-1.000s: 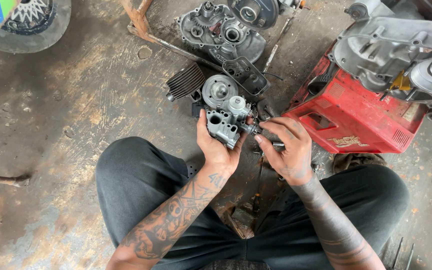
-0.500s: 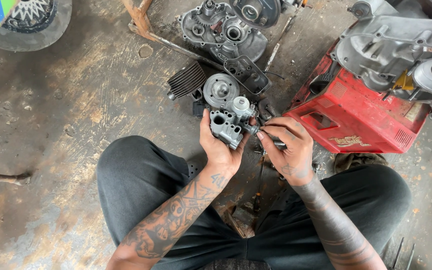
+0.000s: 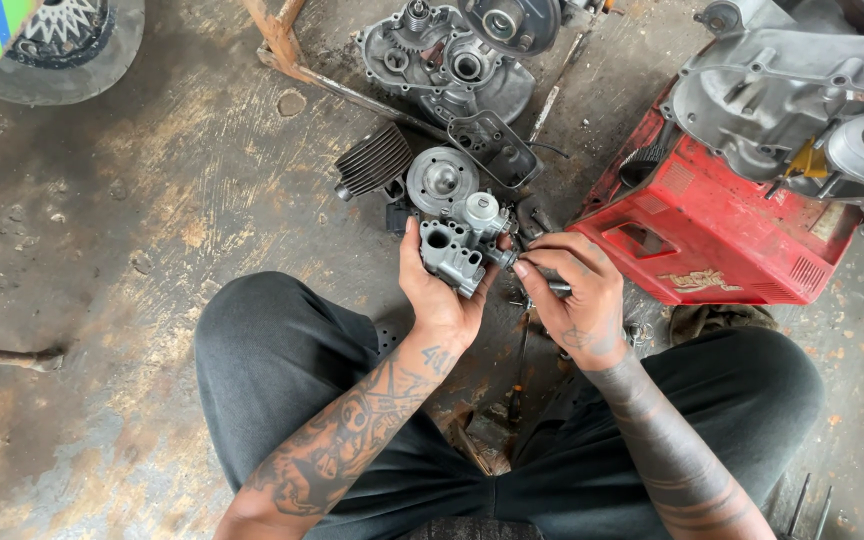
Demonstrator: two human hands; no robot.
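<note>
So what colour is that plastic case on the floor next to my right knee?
Red: the plastic case shows best in the head view.

One head-worn view looks steeply down, close over the lap and floor (image 3: 102, 250).

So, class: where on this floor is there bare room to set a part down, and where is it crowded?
Free: the concrete floor left of the finned cylinder and beyond the left knee. Crowded: ahead of both hands, around the engine case and red cover.

Red plastic cover (image 3: 712, 240) at my right, engine case (image 3: 447, 60) top center, finned cylinder (image 3: 374, 160) beside, wheel (image 3: 72, 40) upper left.
</note>
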